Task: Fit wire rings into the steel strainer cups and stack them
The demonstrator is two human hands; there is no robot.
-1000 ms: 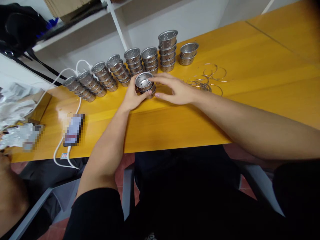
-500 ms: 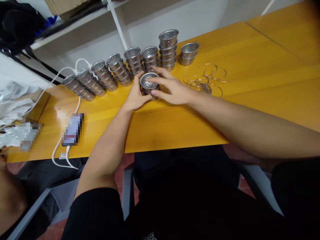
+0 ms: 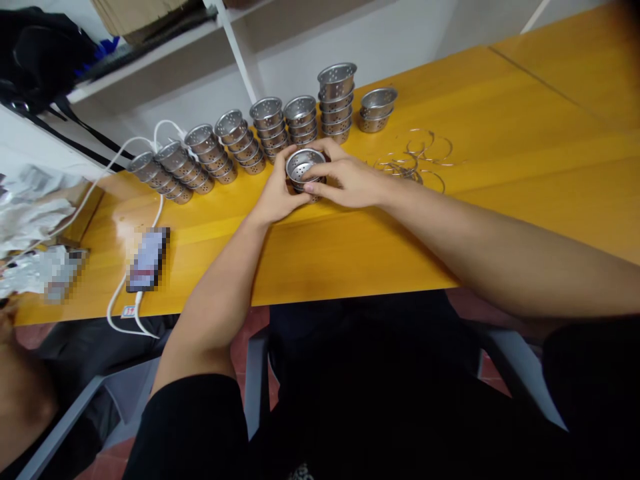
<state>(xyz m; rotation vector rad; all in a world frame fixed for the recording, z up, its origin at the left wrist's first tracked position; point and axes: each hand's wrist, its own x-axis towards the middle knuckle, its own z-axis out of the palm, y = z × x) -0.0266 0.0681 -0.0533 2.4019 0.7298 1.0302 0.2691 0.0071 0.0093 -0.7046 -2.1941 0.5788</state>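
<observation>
A short stack of perforated metal cups (image 3: 303, 165) stands on the yellow table (image 3: 350, 247), gripped from both sides. My left hand (image 3: 277, 195) wraps its left side, thumb up along the rim. My right hand (image 3: 347, 177) curls round its right side, fingers over the rim. Just behind it runs a row of several stacks of the same metal cups (image 3: 240, 137), with the tallest stack (image 3: 336, 100) and a low stack (image 3: 377, 109) at the right end.
Thin wire rings (image 3: 417, 157) lie scattered right of my hands. A phone (image 3: 147, 259) on a white cable (image 3: 120, 300) lies at the left, beside crumpled plastic wrap (image 3: 30, 220). A white shelf (image 3: 150, 53) stands behind. Another person's arm (image 3: 20, 393) shows at lower left.
The stack in my hands has slid right and back, closer to the row. My right hand's fingers have closed from stretched out to curled over the rim.
</observation>
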